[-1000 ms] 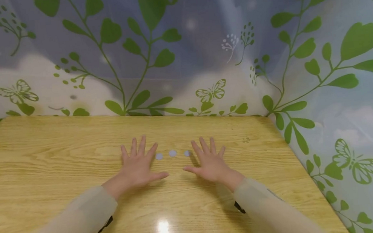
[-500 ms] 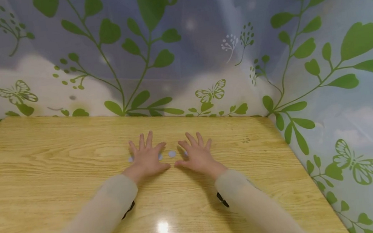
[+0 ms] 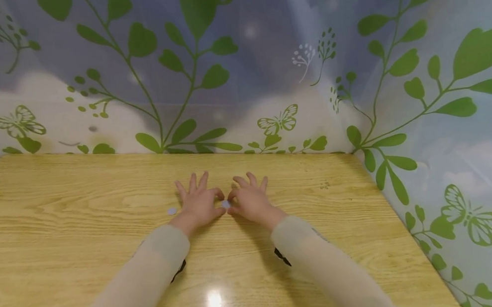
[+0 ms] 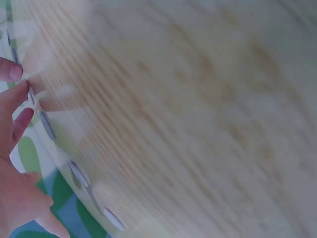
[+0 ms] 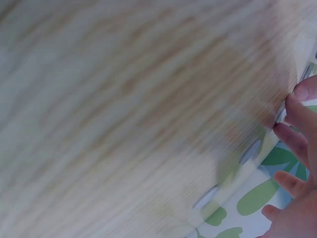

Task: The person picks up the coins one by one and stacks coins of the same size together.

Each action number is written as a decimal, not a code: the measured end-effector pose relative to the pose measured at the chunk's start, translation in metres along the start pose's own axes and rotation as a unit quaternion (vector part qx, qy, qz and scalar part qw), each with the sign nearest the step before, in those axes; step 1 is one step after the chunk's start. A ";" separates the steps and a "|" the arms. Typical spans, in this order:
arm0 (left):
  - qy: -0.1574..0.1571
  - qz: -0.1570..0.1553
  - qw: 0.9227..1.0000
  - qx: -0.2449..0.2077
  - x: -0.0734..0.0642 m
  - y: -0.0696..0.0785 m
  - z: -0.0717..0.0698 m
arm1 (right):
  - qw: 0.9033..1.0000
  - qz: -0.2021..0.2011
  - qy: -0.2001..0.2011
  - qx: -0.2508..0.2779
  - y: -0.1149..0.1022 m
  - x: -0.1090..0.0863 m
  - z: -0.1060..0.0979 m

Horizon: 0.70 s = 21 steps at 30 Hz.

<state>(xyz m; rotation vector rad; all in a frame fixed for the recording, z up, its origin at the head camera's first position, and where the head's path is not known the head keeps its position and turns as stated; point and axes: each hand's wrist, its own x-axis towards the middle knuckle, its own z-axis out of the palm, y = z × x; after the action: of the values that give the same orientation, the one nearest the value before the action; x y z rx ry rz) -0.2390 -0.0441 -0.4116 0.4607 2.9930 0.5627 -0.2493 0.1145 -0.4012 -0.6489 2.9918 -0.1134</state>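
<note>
A row of small grey coins lies on the wooden table [image 3: 105,273]. My left hand [image 3: 197,206] and right hand [image 3: 251,200] meet at the middle coin [image 3: 226,203], thumb and forefinger of each curved in to pinch its near side. The other fingers are spread outward. The leftmost coin [image 3: 172,211] shows beside my left hand, while others are hidden beneath the hands from above. In the left wrist view, a coin [image 4: 79,173] and another coin [image 4: 114,219] lie below the pinching fingertips. Two further coins, one nearer coin [image 5: 250,151] and one farther coin [image 5: 206,197], appear in the right wrist view.
A curtain [image 3: 242,119] printed with green leaves, butterflies and clouds hangs along the table's back edge and continues down its right side. Bright light reflects from the tabletop near the front. Small dark marks [image 3: 324,185] show on the wood at right.
Both hands have come inward from beside the row to the middle coin. Their thumbs and forefingers have curled in around it, and the left hand's move has uncovered the leftmost coin.
</note>
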 end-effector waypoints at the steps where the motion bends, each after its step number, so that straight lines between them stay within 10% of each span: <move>1: 0.000 0.000 1.000 -0.001 0.001 0.000 0.001 | 1.000 0.001 0.002 -0.001 -0.001 0.001 0.000; 21: 0.015 -0.006 1.000 -0.022 0.001 0.004 0.006 | 1.000 0.015 -0.002 0.004 -0.007 0.004 0.002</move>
<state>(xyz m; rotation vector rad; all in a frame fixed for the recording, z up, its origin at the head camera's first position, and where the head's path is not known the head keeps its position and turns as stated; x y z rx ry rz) -0.2376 -0.0380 -0.4161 0.4347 3.0036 0.6387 -0.2501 0.1063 -0.4027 -0.6026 2.9952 -0.1212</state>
